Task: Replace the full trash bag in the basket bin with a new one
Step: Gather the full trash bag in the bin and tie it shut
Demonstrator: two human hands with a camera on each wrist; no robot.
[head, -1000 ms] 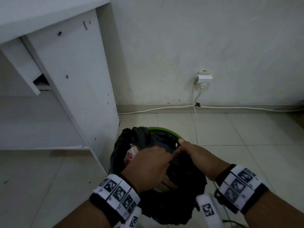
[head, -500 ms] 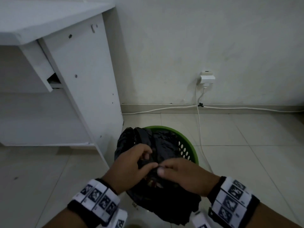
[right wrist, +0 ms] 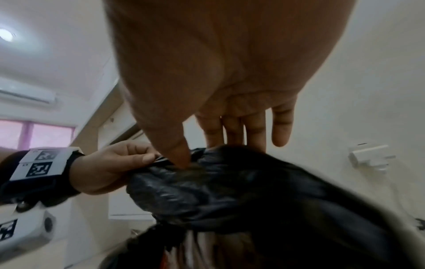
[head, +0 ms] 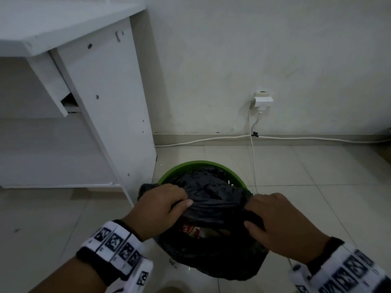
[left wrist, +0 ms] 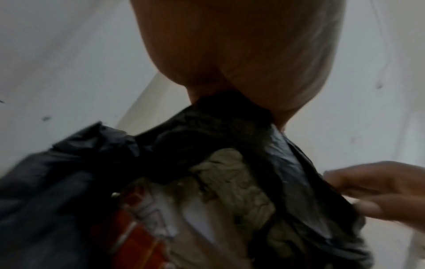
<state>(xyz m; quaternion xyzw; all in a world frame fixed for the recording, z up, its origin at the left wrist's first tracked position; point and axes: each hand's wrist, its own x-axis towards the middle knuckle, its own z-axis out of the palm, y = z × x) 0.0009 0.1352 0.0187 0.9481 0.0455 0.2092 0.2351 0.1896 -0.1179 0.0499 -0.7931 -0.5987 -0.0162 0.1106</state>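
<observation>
A green basket bin (head: 198, 166) stands on the tiled floor beside a white cabinet. It holds a black trash bag (head: 213, 197) whose near side hangs over the bin's front. My left hand (head: 182, 200) grips the bag's rim on the left, and my right hand (head: 249, 214) pinches it on the right, so the plastic is stretched between them. Red and white packaging (head: 190, 229) shows through the opening. The left wrist view has the bag (left wrist: 92, 172) with crumpled paper (left wrist: 230, 182) inside. In the right wrist view my thumb (right wrist: 179, 154) presses into the bag (right wrist: 230, 191).
The white cabinet side panel (head: 110, 115) stands close to the left of the bin. A wall socket with plugs (head: 262, 100) is behind, and white cables (head: 211, 140) run along the baseboard, one trailing down the floor past the bin's right side. Tiles (head: 328, 187) lie to the right.
My hands, which met over the middle of the bag, have moved apart to its left and right sides, pulling the black plastic taut between them.
</observation>
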